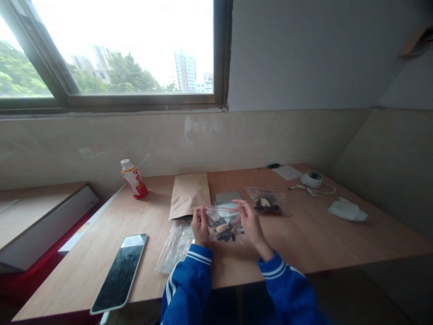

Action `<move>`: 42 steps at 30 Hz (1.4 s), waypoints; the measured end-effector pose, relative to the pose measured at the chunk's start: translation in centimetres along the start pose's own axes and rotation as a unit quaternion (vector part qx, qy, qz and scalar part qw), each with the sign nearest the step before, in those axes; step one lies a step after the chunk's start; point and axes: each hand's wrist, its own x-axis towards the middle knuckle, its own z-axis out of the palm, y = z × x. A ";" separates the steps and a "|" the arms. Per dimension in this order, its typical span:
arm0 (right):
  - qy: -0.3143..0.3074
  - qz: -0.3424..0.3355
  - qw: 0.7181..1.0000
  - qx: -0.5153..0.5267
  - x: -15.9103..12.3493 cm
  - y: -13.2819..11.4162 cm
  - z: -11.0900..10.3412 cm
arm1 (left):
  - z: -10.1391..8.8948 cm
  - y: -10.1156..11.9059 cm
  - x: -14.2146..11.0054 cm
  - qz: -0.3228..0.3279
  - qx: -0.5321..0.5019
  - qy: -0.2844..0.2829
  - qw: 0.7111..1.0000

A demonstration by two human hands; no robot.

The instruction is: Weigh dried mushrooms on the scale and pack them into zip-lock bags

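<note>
Between my two hands hangs a clear zip bag (223, 228) with a red seal line and several dark and pale pieces inside; their kind I cannot make out. My left hand (200, 226) pinches its top left corner. At the right end of the seal, my right hand (251, 225) is closed on the bag with thumb and fingers. Behind the bag lies a flat silver-grey object (228, 197), partly hidden. A brown paper pouch (190, 194) rests just beyond my left hand, and empty-looking clear bags (174, 248) lie beneath that wrist.
A second filled zip bag (269, 202) lies to the right. Farther right are a white dome camera (311, 179) with cables, a white face mask (347, 210) and a paper sheet (287, 172). On the left stand a red-and-white bottle (134, 179) and a plugged-in phone (121, 271).
</note>
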 end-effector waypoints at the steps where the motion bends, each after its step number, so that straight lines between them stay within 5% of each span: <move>1: 0.004 0.009 1.000 0.000 0.0 0.2 0.0 | 0.0 0.1 0.0 0.005 0.011 0.004 1.000; 10: -0.034 0.104 0.978 0.177 -1.2 1.6 0.2 | -0.2 -0.1 0.1 0.003 0.013 -0.010 1.000; 18: 0.056 0.151 0.962 0.220 -2.2 3.1 -0.4 | -0.2 0.1 -0.3 -0.056 -0.024 -0.116 0.991; 26: 0.070 0.116 0.974 0.180 -0.7 4.0 -3.3 | -0.3 -0.3 -0.4 -0.087 -0.010 -0.221 0.971; 36: 0.129 0.097 0.983 0.083 -1.9 5.8 -5.1 | 0.0 0.2 -0.4 -0.083 0.058 -0.269 0.958; 42: 0.122 0.072 0.990 0.015 -2.1 6.4 -5.3 | -0.2 -0.7 -0.3 -0.067 0.051 -0.248 0.965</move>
